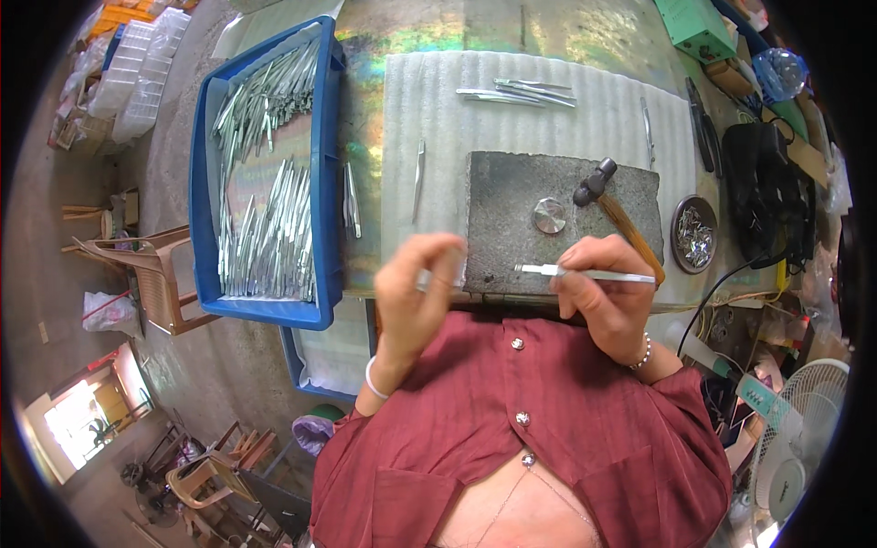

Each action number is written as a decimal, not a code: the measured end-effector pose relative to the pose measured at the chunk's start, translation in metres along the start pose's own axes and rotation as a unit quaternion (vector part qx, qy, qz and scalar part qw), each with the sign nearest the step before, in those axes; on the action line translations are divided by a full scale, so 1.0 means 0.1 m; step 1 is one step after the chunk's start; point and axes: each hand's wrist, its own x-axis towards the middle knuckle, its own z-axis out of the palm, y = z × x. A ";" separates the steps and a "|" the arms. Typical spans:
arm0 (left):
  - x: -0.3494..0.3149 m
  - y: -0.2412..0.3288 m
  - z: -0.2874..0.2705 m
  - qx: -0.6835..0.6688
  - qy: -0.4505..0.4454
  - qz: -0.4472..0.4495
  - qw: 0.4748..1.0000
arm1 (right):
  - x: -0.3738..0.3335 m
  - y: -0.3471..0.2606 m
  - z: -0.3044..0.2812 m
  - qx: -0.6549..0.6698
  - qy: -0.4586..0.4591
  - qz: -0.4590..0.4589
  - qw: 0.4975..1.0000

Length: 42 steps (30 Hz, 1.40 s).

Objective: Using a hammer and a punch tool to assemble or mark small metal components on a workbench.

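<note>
Concrete workshop floor, chairs [155, 274] off to the left, white fan [793, 443] at lower right — that's the room on my feed. Bench [489, 27] ahead of the wearer carries a white foam sheet [429, 110], and on that a grey block [507, 196]. I have the right hand [601, 294] pinching a slim metal strip [603, 275] between thumb and fingers, roughly level, narrow end pointing left over the block's near edge. Left hand [411, 285] is up just left of the block, fingers curled and blurred; I can't tell whether it holds anything. On the block I see a round shiny disc [549, 216] near the middle and a hammer [623, 216] to its right, head on the block, handle running toward the wearer past the right hand. Bowl [677, 221] of small metal bits sits right of the block. More strips [516, 93] lie in a loose group on the far foam, with one single each side. Blue tray [326, 173] at left holds two heaps [274, 233] of similar pieces — a few more lie between tray and foam. Pliers [702, 128] and a green box [696, 29] sit far right.
</note>
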 end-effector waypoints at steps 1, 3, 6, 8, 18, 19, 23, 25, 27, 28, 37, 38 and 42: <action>-0.04 0.09 0.07 -0.101 -0.069 -0.026 0.992 | 0.01 -0.01 0.01 0.064 0.021 -0.010 0.998; -0.06 0.20 0.22 -0.335 -0.141 -0.128 0.923 | 0.04 0.00 0.01 0.121 0.035 -0.044 0.991; -0.05 0.19 0.39 -0.461 -0.179 -0.130 0.859 | 0.09 0.04 0.04 0.164 -0.022 -0.048 0.985; 0.00 0.18 0.50 -0.497 -0.166 -0.093 0.847 | 0.10 0.11 0.04 0.167 -0.045 -0.044 0.984; 0.19 0.40 0.27 -0.382 0.060 0.001 0.922 | 0.01 -0.02 -0.59 -0.290 -0.020 -0.208 0.934; 0.20 0.38 0.24 -0.386 0.056 0.000 0.921 | -0.02 -0.02 -0.65 -0.418 0.017 -0.161 0.894; 0.17 0.36 0.25 -0.149 0.116 0.053 0.981 | -0.07 0.15 -0.72 -0.608 0.044 -0.050 0.791; 0.12 0.28 0.27 -0.064 0.057 0.064 0.994 | -0.06 0.12 -0.74 -0.634 0.039 -0.024 0.772; 0.12 0.18 0.31 0.007 0.000 0.108 0.994 | -0.02 0.01 -0.77 -0.554 0.006 0.045 0.831; 0.12 0.14 0.34 0.044 -0.017 0.132 0.990 | -0.02 0.01 -0.83 -0.556 0.008 0.046 0.830; 0.16 0.12 0.39 -0.046 0.003 0.047 0.998 | -0.36 0.14 -1.92 -0.504 0.247 0.093 0.823; 0.16 0.12 0.39 -0.048 0.003 0.047 0.998 | -0.39 0.20 -1.99 -0.552 0.228 0.118 0.793; 0.18 0.05 0.42 -0.001 -0.027 0.076 0.997 | -0.41 0.28 -2.00 -0.577 0.232 0.159 0.767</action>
